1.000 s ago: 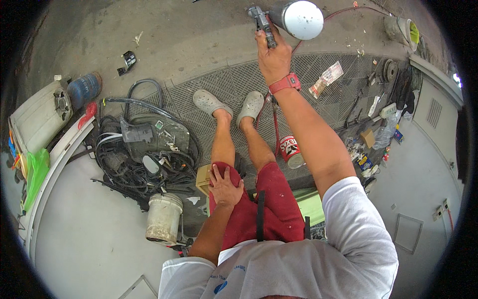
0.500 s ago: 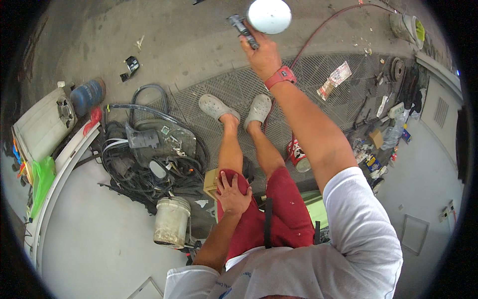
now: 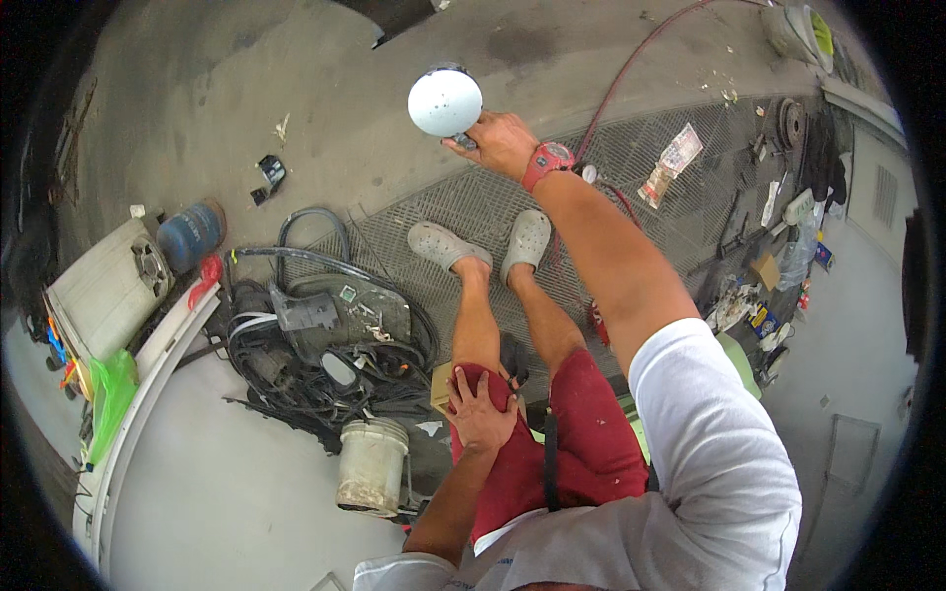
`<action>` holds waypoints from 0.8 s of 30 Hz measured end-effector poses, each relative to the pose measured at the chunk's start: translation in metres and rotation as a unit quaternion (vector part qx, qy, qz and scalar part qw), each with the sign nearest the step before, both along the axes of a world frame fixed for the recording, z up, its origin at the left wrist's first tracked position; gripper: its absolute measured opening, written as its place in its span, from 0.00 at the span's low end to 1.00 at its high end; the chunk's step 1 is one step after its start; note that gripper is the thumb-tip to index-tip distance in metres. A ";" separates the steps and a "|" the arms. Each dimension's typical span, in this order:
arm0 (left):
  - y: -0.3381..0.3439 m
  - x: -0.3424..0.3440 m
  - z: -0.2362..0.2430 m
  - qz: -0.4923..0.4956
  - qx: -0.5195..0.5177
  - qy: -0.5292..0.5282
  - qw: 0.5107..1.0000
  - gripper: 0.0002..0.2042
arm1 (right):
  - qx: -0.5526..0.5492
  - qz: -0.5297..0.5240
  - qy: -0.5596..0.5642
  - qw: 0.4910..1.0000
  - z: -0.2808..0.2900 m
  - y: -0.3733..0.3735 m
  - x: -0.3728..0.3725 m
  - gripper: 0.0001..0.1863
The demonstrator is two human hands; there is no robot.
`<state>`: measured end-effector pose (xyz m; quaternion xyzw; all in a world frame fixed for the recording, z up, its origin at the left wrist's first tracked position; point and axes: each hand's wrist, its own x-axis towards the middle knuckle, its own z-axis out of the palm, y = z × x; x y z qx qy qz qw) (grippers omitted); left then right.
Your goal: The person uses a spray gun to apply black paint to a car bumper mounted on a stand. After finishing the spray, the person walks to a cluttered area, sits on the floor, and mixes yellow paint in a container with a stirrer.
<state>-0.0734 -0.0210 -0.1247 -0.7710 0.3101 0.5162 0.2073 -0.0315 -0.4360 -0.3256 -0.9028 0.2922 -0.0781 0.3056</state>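
My right hand is stretched out ahead, fingers closed around a spray gun. The gun's round white cup covers much of its body. By my wrist, below the red watch, a small round gauge shows, with a red hose near it. My left hand lies flat on my left knee over the red shorts, fingers spread and holding nothing.
Left of my legs lie a heap of black hoses and parts and a dirty white bucket. Farther left are a blue tank and a long white panel. Litter and tools line the right wall. Perforated mats lie underfoot.
My right hand has swung the spray gun leftward and a little nearer, turning the gun. My left hand stays on the knee. The whole view has shifted slightly.
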 end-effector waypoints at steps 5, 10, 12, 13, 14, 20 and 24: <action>-0.016 0.001 0.009 -0.026 -0.015 0.005 1.000 0.40 | -0.039 -0.038 -0.029 0.998 0.028 -0.039 -0.056 0.19; -0.025 0.030 0.018 -0.023 -0.014 -0.002 1.000 0.39 | -0.079 -0.005 -0.015 0.997 0.062 -0.073 -0.124 0.18; -0.032 0.043 0.017 -0.014 -0.012 -0.013 1.000 0.39 | -0.045 0.016 0.008 0.999 0.074 -0.085 -0.138 0.18; -0.036 0.044 0.016 -0.016 -0.013 -0.010 1.000 0.39 | -0.011 0.022 0.059 0.998 0.080 -0.093 -0.142 0.18; -0.041 0.044 0.015 -0.022 -0.008 -0.011 1.000 0.39 | -0.046 0.038 0.000 0.998 0.085 -0.100 -0.146 0.17; -0.078 -0.002 0.014 -0.035 0.005 -0.022 0.999 0.39 | -0.083 0.162 -0.086 0.980 0.086 -0.166 -0.147 0.14; -0.103 -0.055 0.006 -0.044 0.045 -0.045 0.997 0.39 | -0.070 0.202 -0.144 0.966 0.083 -0.198 -0.149 0.15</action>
